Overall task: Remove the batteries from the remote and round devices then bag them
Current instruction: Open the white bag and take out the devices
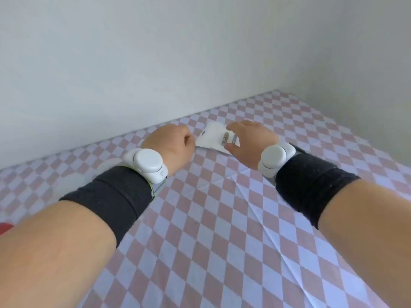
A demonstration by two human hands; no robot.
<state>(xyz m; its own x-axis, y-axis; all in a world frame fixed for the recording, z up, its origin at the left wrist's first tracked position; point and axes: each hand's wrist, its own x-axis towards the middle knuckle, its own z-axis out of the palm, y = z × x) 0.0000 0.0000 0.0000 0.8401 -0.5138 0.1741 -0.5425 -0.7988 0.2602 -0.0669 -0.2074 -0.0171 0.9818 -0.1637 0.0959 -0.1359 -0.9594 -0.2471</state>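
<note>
A small clear plastic bag (212, 136) lies on the checkered tablecloth (222, 218) near the far wall. Inside it I can see cylindrical batteries (225, 138) lying side by side. My left hand (171, 143) has its fingers curled and pinches the bag's left end. My right hand (249, 141) is bent over the bag's right end, with fingers and thumb closing round the part that holds the batteries. The remote and the round devices are not in view.
White walls (155, 63) meet in a corner behind the table. A red object (4, 227) shows at the left edge. Each wrist carries a white round device on a dark band.
</note>
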